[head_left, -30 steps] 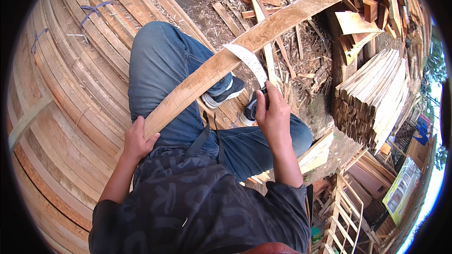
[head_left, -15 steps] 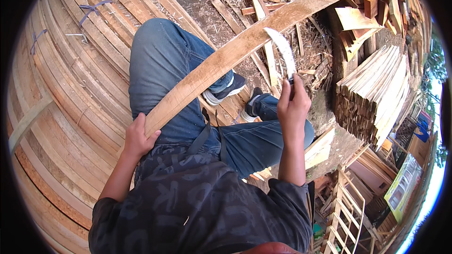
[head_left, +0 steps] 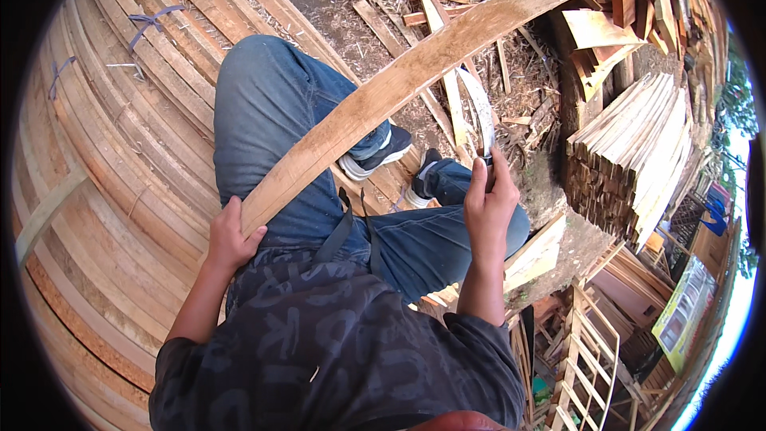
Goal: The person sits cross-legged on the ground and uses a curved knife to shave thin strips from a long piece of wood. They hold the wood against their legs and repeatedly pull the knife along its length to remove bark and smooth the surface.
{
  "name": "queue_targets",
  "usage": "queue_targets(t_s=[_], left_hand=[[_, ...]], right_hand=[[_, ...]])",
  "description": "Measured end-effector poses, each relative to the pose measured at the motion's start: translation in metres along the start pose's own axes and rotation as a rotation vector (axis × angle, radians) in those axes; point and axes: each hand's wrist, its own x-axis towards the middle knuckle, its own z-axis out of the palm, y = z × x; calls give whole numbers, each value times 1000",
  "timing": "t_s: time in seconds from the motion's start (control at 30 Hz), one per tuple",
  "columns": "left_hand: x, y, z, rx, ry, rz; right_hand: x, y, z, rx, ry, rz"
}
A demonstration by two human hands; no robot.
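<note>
A long flat wooden plank [head_left: 383, 104] slants across my lap from lower left to upper right. My left hand [head_left: 234, 235] is closed round its near end, the thumb on top. In my right hand [head_left: 490, 199] is a curved, sickle-like knife [head_left: 480, 108]; the fingers wrap its dark handle, which they mostly hide. The pale blade points away from me, its tip close to the plank's right edge. Whether tip and wood touch, I cannot tell. The plank's far end reaches over a heap of wood at the upper right.
Long wooden strips [head_left: 120, 168] lie side by side on the left, some bound with blue ties [head_left: 152, 22]. Scraps and shavings [head_left: 391, 32] litter the ground ahead. At right stands a stack of thin slats [head_left: 630, 152], with a wooden lattice frame [head_left: 582, 359] below it.
My right hand has moved slightly toward me and left, and the knife's tip has drawn back from over the plank to its edge. The left hand keeps its hold.
</note>
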Motion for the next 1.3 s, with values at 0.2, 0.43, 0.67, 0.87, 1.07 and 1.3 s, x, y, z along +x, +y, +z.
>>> queue_targets(t_s=[0.2, 0.43, 0.67, 0.87, 1.07, 1.3], left_hand=[[2, 2, -2, 11, -11, 3], [4, 9, -2, -9, 24, -18], [3, 12, -4, 6, 12, -49], [2, 8, -3, 44, 15, 19], [4, 18, -7, 6, 10, -38], [1, 7, -1, 42, 24, -3]], right_hand=[[-13, -25, 8, 70, -105, -117], [31, -16, 2, -31, -33, -41], [39, -19, 5, -66, -118, -64], [11, -36, 13, -39, -182, -234], [24, -21, 29, -28, -110, -245], [13, -39, 19, -70, -172, -328]])
